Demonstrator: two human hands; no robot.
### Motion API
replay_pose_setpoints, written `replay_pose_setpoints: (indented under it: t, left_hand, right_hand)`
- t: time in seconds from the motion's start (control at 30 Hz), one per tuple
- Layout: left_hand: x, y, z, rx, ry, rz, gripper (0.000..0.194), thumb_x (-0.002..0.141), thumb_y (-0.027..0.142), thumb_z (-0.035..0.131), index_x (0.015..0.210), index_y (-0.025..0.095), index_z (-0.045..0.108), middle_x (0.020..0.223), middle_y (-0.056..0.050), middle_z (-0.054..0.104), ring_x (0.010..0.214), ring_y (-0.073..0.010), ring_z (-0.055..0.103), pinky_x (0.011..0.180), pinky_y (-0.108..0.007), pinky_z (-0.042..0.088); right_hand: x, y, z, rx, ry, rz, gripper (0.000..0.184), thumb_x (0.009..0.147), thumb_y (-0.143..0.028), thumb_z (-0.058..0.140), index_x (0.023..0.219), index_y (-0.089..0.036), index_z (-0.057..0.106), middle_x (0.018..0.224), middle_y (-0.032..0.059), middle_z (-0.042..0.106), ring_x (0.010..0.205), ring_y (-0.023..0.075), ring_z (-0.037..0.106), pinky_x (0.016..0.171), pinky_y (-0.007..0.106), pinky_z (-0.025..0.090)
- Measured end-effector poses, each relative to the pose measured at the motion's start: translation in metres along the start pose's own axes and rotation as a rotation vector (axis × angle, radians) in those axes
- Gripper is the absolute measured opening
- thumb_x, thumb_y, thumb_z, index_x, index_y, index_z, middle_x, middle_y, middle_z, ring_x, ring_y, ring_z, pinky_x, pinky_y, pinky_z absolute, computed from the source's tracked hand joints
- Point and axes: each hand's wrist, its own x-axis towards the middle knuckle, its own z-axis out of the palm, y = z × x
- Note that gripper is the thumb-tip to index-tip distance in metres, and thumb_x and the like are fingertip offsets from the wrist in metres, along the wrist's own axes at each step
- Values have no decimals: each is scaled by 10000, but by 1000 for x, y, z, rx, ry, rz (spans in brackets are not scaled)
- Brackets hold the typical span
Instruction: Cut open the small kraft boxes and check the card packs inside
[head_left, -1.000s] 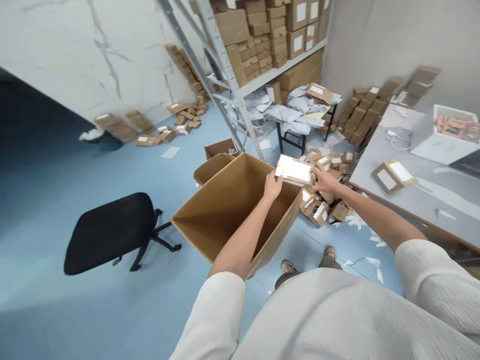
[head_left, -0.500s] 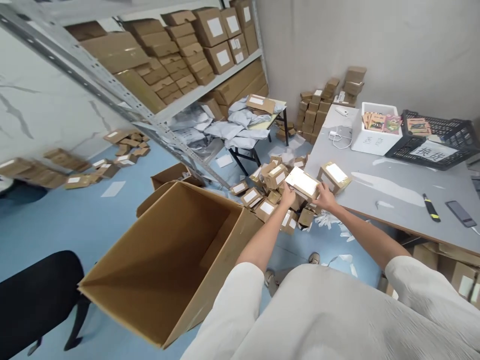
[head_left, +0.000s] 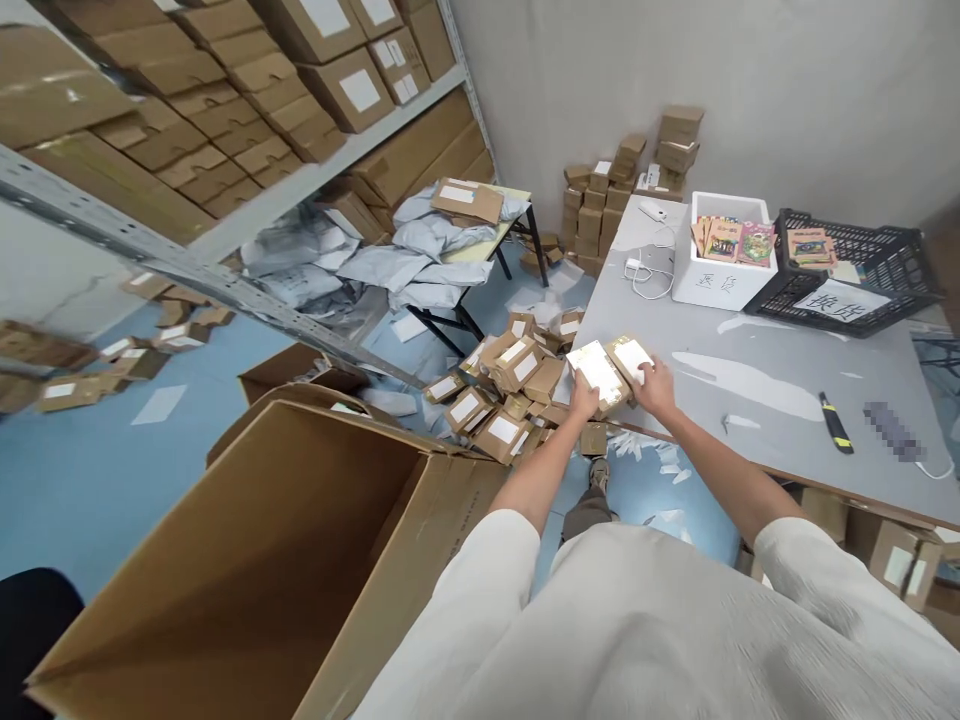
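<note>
My left hand (head_left: 584,398) is closed on the near left side of a small cardboard box (head_left: 613,397) with a bright white label on top. Directly to its right, a second labelled carton (head_left: 630,352) sits at the corner of the grey table (head_left: 720,400). My right hand (head_left: 657,388) grips that carton's right side, thumb and fingers bent round its edge. The two boxes lie side by side, touching or nearly so. Whether the left one rests on the tabletop cannot be made out.
A large open cardboard box (head_left: 300,540) stands at my left. Small parcels (head_left: 499,435) are heaped on the floor beyond. On the table are a white bin (head_left: 720,275), a black crate (head_left: 847,270) and a cutter (head_left: 835,422). A metal shelf (head_left: 337,165) rises on the left.
My right hand has let go of the first box and taken hold of the one at the table corner. The left hand keeps the first box. My view has shifted right and forward.
</note>
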Motion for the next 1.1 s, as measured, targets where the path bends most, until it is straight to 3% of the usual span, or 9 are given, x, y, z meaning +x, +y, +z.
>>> replay_pose_setpoints:
  t: [0.1,0.2,0.37,0.57,0.67,0.8,0.93,1.03,1.1]
  left_hand:
    - [17,-3,6,-14,-71,-44,1024,963,371,761,1786,228,169,1785,-179,376,1630,-382,409,1331,-449,363]
    - [42,2,7,-42,-157,26,1019,950,336,783,1784,218,208,1812,-169,331,1655,-379,368,1354,-452,327]
    - [91,23,14,-30,-226,142,886,941,191,710,1750,159,350,1796,-140,380,1674,-319,350,1391,-401,265]
    - [126,47,34,19,-334,216,764,974,158,601,1718,218,439,1767,-66,449,1653,-267,395,1369,-378,317]
    - [130,56,36,136,-330,262,725,1003,159,553,1716,231,440,1770,-69,444,1645,-263,402,1356,-399,338]
    - [113,63,29,482,-199,370,591,1039,247,568,1630,276,559,1753,-107,441,1608,-372,400,1309,-537,360]
    - [93,68,22,655,-261,459,630,1101,436,470,1694,222,443,1715,-167,472,1577,-375,414,1290,-528,331]
    - [93,67,16,650,-217,351,848,1057,658,491,1740,185,322,1776,-214,368,1631,-416,341,1308,-541,284]
    - [100,63,8,614,-198,226,941,1009,712,547,1747,190,285,1800,-226,316,1651,-428,318,1308,-539,291]
  right_hand:
    - [25,31,-3,12,-89,199,571,925,-392,629,1441,-171,525,1626,259,467,1441,446,499,1153,594,436]
    - [42,52,-1,83,-177,272,606,903,-495,675,1407,-210,500,1452,207,590,1294,393,603,1064,503,502]
    - [56,71,-3,137,-123,352,595,894,-575,705,1325,-230,484,1380,170,587,1200,346,639,989,425,519]
    - [59,92,-18,146,-112,474,506,933,-595,675,1248,-250,480,1321,130,599,1043,293,669,848,385,519]
    - [63,98,-26,120,-142,475,485,922,-624,697,1161,-264,477,1236,94,638,978,272,662,805,376,508]
    - [73,97,-33,107,-208,445,502,897,-650,740,1080,-275,462,1085,48,669,901,250,648,748,354,487]
    - [82,90,-36,65,-246,423,503,896,-660,749,1066,-270,480,1042,46,674,917,259,655,739,350,477]
    - [87,82,-35,9,-236,376,465,920,-629,741,1083,-256,516,1149,88,678,1015,280,665,771,356,481]
    - [89,76,-31,-20,-230,331,407,951,-577,721,1108,-245,545,1222,113,671,1063,290,665,802,362,485]
